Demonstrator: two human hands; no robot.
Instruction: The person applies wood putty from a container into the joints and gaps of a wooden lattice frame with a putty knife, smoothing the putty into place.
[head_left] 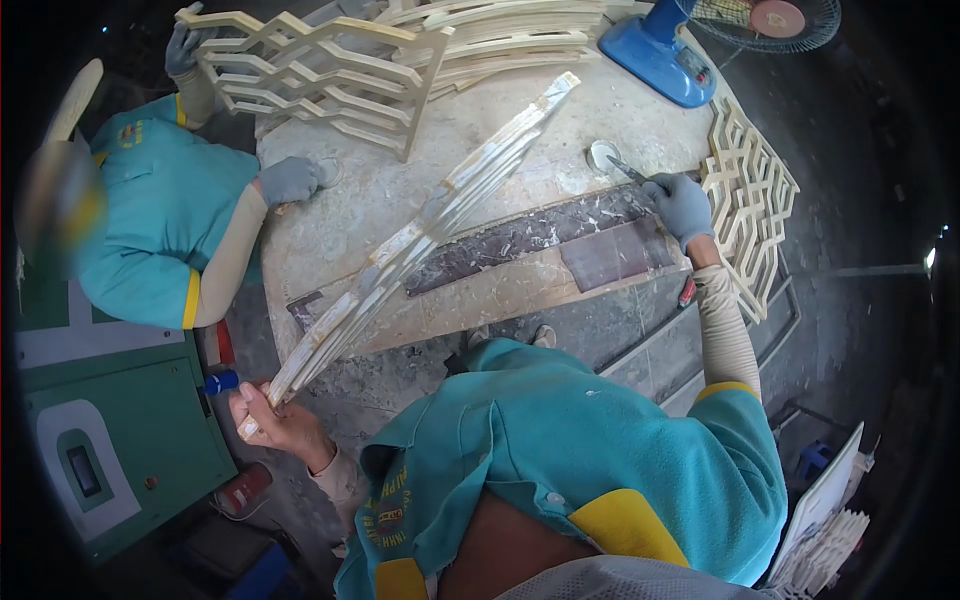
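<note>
My left hand, without a glove, is closed around the lower end of a wooden lattice panel. The panel is seen nearly edge-on and slants up across the worktable, with white smears along its slats. In a grey glove, my right hand grips the handle of a small putty knife. Its blade points into a little round tub of white paste on the tabletop.
Across the left corner, a co-worker's gloved hand rests by the table edge; the other holds up a lattice panel. Stacked wooden strips and a blue fan base stand at the back. Another lattice leans at the right edge.
</note>
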